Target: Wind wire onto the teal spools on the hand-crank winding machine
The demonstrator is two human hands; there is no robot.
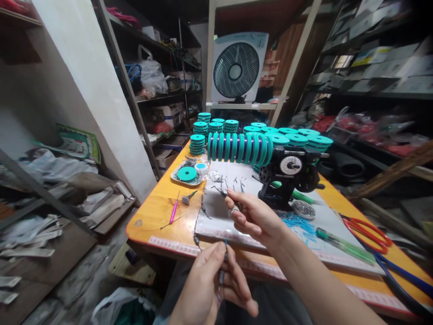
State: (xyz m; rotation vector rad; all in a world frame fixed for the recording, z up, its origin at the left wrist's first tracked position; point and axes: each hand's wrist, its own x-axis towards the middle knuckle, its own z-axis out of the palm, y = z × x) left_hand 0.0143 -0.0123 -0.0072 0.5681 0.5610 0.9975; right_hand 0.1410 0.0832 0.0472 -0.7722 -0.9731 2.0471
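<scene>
My left hand (206,280) is low in front of the table edge. Thumb and index finger pinch a thin dark line (221,275) with a blue tip and a grey, weight-like piece on it. Above it, over the white work sheet, my right hand (257,216) is closed with thumb against fingers; whatever it pinches is too small to make out. Small dark forked pieces (239,185) lie just beyond its fingertips. A dark line with small weights (203,208) runs down the sheet's left side and over the table edge.
A black winding machine (282,174) carries a row of teal rings (240,149); stacked teal spools (291,137) stand behind. Left are a tray (174,178) and pink hook tool (173,211). Right are a round tin (304,209), green tube (345,246) and red-handled scissors (368,234).
</scene>
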